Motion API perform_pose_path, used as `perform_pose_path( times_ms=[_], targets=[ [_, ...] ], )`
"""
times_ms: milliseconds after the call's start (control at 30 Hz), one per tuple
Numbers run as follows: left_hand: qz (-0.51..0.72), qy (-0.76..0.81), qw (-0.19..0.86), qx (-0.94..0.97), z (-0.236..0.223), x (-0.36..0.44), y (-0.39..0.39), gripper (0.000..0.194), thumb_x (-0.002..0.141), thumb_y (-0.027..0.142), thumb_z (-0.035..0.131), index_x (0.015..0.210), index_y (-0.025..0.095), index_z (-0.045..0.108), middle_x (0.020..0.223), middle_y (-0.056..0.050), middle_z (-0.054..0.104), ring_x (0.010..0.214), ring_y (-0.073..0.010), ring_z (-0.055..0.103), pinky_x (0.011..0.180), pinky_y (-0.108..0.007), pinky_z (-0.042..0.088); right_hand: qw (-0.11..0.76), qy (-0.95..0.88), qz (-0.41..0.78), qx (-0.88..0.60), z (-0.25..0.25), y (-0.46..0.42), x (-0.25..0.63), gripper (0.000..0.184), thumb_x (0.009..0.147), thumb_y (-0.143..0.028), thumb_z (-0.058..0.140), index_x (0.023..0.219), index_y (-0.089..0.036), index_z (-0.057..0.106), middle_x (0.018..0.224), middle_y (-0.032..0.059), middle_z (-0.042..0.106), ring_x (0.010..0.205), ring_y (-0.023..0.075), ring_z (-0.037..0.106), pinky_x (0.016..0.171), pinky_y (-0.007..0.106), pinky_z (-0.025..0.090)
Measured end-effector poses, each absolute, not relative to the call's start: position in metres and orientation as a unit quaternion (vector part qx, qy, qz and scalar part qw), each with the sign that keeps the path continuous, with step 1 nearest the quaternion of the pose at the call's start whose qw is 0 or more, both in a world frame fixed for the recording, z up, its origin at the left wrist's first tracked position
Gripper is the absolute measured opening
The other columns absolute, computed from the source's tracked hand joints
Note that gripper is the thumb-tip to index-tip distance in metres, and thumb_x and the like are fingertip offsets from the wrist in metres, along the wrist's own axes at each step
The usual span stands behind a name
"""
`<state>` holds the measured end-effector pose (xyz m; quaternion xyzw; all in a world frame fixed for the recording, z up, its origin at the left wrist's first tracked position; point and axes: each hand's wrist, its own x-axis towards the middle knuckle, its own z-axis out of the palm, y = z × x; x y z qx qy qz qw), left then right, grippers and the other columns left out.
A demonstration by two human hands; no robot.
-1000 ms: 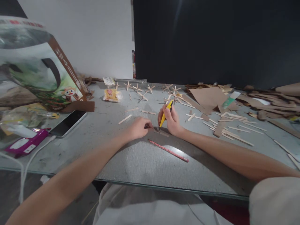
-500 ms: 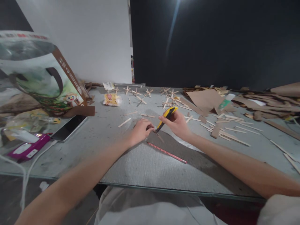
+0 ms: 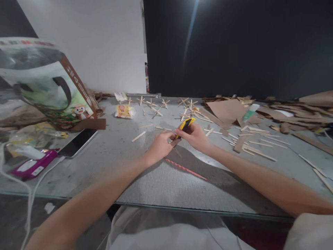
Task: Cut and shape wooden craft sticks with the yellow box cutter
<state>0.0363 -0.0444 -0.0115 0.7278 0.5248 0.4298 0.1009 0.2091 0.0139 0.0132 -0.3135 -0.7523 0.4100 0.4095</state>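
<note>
A yellow and black utility knife [image 3: 185, 125] is in my right hand [image 3: 195, 137], its fingers wrapped round the handle and its lower end slanting down to the left. My left hand [image 3: 160, 145] is closed in a pinch right at the knife's lower end, meeting the right fingers. What the left fingertips hold is too small and hidden to make out. Under the hands a thin brownish strip [image 3: 178, 152] lies on the table. Closer to me is a red patterned pencil [image 3: 186, 168], lying at a slant.
Star shapes of crossed sticks [image 3: 151, 103] lie behind the hands, beside a small yellow packet [image 3: 124, 111]. Loose sticks [image 3: 260, 156], brown cardboard [image 3: 226, 111] and a glue stick [image 3: 250, 112] are on the right. A phone [image 3: 78, 142], purple power strip [image 3: 35, 165] and large bag [image 3: 47, 86] are left.
My left hand has moved slightly right and up, so its fingers now meet the knife and my right hand. The knife has tilted a little, and its lower end is now hidden by the fingers.
</note>
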Motion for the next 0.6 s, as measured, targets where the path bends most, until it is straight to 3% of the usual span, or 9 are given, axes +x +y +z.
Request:
perform_pose_path(
  times_ms=[133,233,333,433,600],
  targets=[
    [0.417,0.537,0.104,0.726,-0.009,0.035,-0.046,0.017,0.092,0.026,0.078,0.077,0.022,0.073,0.082,0.000,0.077,0.081,-0.0186,0.073,0.081,-0.032,0.055,0.425,-0.782,0.358,-0.283,0.043,0.025,0.223,0.053,0.076,-0.067,0.085,0.099,-0.023,0.068,0.084,0.0029,0.071,0.074,0.0193,0.066,0.070,0.034,0.054],
    [0.400,0.542,0.102,0.732,-0.006,0.036,-0.048,0.019,0.092,0.028,0.079,0.076,0.022,0.072,0.083,-0.001,0.077,0.082,-0.0186,0.073,0.082,-0.033,0.055,0.418,-0.830,0.284,-0.234,0.083,0.030,0.234,0.047,0.087,-0.065,0.076,0.107,-0.024,0.066,0.085,0.0021,0.070,0.075,0.0189,0.065,0.070,0.033,0.053],
    [0.391,0.537,0.090,0.742,-0.004,0.036,-0.048,0.021,0.094,0.032,0.078,0.076,0.021,0.072,0.084,-0.002,0.076,0.084,-0.0193,0.073,0.085,-0.033,0.055,0.208,-0.951,0.093,-0.207,0.118,0.026,0.235,0.033,0.090,-0.055,0.076,0.092,-0.022,0.071,0.089,0.0061,0.074,0.079,0.0211,0.067,0.072,0.034,0.047],
    [0.390,0.535,0.101,0.742,-0.005,0.035,-0.048,0.019,0.093,0.030,0.077,0.077,0.021,0.071,0.083,-0.002,0.076,0.082,-0.0195,0.073,0.083,-0.033,0.056,-0.007,-0.981,-0.036,-0.190,0.132,0.021,0.224,0.027,0.093,-0.049,0.074,0.095,-0.022,0.078,0.090,0.0083,0.077,0.078,0.0231,0.067,0.069,0.033,0.040],
    [0.394,0.528,0.139,0.740,-0.005,0.034,-0.050,0.016,0.093,0.029,0.076,0.081,0.021,0.070,0.086,-0.002,0.075,0.084,-0.0198,0.072,0.085,-0.034,0.055,-0.154,-0.976,-0.099,-0.121,0.131,0.017,0.205,0.019,0.100,-0.029,0.066,0.097,-0.026,0.085,0.078,0.0063,0.077,0.068,0.0216,0.064,0.069,0.035,0.034]
  ],
)
